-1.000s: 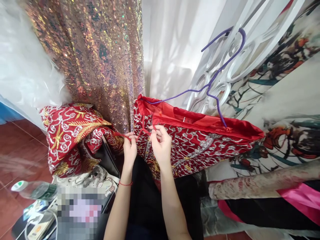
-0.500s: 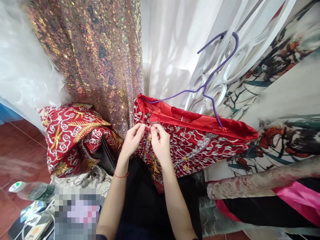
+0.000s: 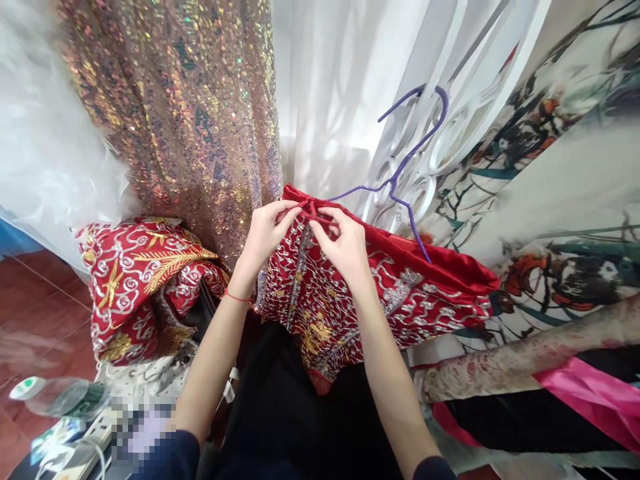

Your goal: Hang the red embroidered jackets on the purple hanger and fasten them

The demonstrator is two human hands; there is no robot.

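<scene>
- At the centre, the left hand has its grip pinched, thumb to forefinger, on a red cord.
- The right hand, just beside it at three o'clock, holds the same cord between thumb and bent fingers.
- The cord sits at the red satin top edge of an embroidered garment, which spreads from three to six o'clock of the hands.
- At two o'clock, a purple hanger reaches into that edge; its hook curves round a bar of the white scrollwork.
- A second embroidered cloth lies crumpled between eight and nine o'clock, well apart.
- Sequinned fabric hangs at ten o'clock.
- A clear bottle is at eight o'clock, beyond the crumpled cloth.
</scene>
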